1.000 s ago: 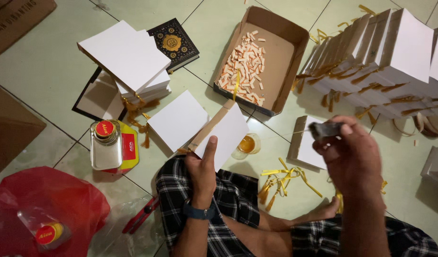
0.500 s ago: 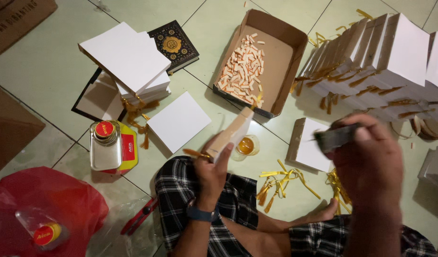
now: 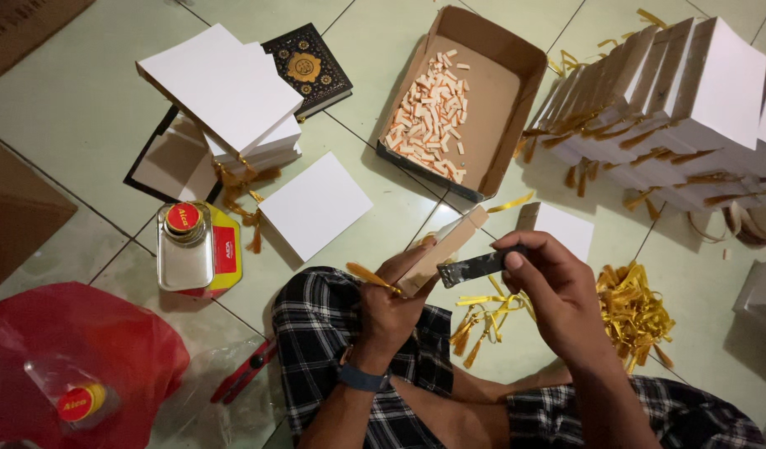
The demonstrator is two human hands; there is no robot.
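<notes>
My left hand [image 3: 389, 306] holds a small white book [image 3: 446, 244] tilted on edge above my checked lap, with a gold ribbon [image 3: 368, 275] trailing from it over my fingers. My right hand [image 3: 556, 293] grips a flat dark grey strip-like tool [image 3: 476, 267], its tip touching the book's lower edge. A loose pile of gold ribbons [image 3: 631, 312] lies on the floor just right of my right hand. More gold ribbon [image 3: 479, 318] hangs under the tool.
An open cardboard box [image 3: 499, 91] of small orange-white pieces sits ahead. Rows of white books [image 3: 686, 104] with gold tassels fill the right. A stack of white books [image 3: 225, 87], a dark ornate book [image 3: 306, 66], a single white book [image 3: 315, 204], a glue tin [image 3: 187, 248] and a red bag [image 3: 84, 357] lie left.
My right hand has come down and leftward, bringing the grey tool against the book. My left hand turned the white book from lying flat up onto its edge.
</notes>
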